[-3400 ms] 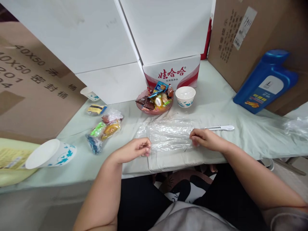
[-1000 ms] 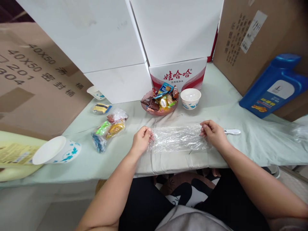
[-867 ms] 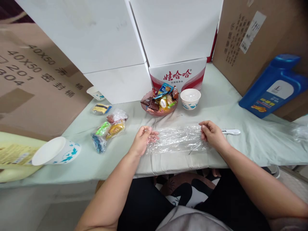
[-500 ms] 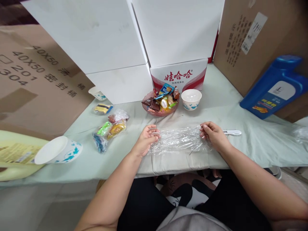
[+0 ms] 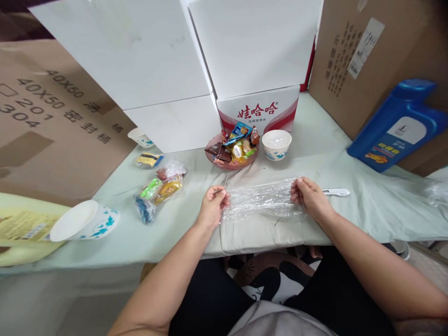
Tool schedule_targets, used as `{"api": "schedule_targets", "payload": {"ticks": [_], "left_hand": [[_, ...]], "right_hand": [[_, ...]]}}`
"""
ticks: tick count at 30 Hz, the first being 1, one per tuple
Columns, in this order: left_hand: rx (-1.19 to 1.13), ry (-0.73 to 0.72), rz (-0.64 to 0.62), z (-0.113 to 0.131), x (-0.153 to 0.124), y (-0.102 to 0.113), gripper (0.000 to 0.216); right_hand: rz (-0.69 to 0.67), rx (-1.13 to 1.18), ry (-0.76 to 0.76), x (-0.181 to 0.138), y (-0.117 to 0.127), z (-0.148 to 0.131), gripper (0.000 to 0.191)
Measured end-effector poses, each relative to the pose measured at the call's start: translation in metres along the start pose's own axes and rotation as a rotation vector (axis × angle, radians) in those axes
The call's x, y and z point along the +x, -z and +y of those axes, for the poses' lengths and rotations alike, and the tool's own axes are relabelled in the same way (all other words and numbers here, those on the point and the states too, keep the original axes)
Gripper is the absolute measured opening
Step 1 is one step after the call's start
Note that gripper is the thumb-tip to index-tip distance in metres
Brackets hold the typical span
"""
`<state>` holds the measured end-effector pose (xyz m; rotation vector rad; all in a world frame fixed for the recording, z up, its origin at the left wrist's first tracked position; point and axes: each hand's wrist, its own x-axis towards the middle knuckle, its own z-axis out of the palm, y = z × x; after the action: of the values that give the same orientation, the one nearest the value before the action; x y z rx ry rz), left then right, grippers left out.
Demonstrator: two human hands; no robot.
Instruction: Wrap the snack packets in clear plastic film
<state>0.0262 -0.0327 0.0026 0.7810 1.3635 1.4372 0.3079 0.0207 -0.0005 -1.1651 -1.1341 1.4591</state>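
A crinkled clear plastic bag (image 5: 261, 200) lies flat on the pale green tablecloth (image 5: 315, 154), folded into a narrow strip. My left hand (image 5: 214, 205) pinches its left end with curled fingers. My right hand (image 5: 308, 196) grips the right end, fingers closed over the plastic. Both hands rest on the table close to its near edge.
Behind the bag stand a pink dish of wrapped sweets (image 5: 233, 148) and a small white bowl (image 5: 276, 143). A white pen-like tool (image 5: 336, 192) lies right of my right hand. Bagged snacks (image 5: 157, 189), a tipped cup (image 5: 84, 221), a blue jug (image 5: 397, 126) and boxes surround them.
The bag was a wide sheet and is now folded into a narrower strip. My hands moved away from the table edge; the left one let go briefly, then pinched the end again.
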Motion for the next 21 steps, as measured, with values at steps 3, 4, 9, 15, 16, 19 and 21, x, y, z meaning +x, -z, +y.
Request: {"api": "schedule_targets", "payload": {"ticks": [3,4,9,15,16,19,21], "left_hand": [[0.007,0.011,-0.016,-0.0002,-0.0005,-0.0007,0.045],[0.011,0.021,-0.022,-0.0001,-0.0005,-0.0006,0.047],[0.013,0.073,-0.038,0.0000,0.0007,0.0005,0.048],[-0.025,0.091,0.004,0.0033,0.0032,0.0020,0.042],[-0.019,0.097,-0.001,0.0043,0.0034,0.0024,0.042],[0.008,0.098,-0.014,0.0055,0.0033,0.0026,0.039],[0.030,0.073,-0.016,0.0037,0.0028,0.0017,0.035]], "right_hand": [[0.056,0.071,0.009,0.0030,0.0019,0.0022,0.045],[0.069,0.110,0.017,0.0044,0.0030,0.0033,0.044],[0.060,0.294,0.032,0.0094,0.0080,0.0048,0.040],[0.043,0.325,-0.082,0.0047,0.0033,-0.0007,0.042],[0.047,0.301,-0.085,0.0036,0.0021,-0.0012,0.043],[0.059,0.189,-0.043,0.0020,-0.0001,-0.0007,0.042],[0.096,0.064,0.037,0.0022,0.0006,0.0010,0.042]]}}
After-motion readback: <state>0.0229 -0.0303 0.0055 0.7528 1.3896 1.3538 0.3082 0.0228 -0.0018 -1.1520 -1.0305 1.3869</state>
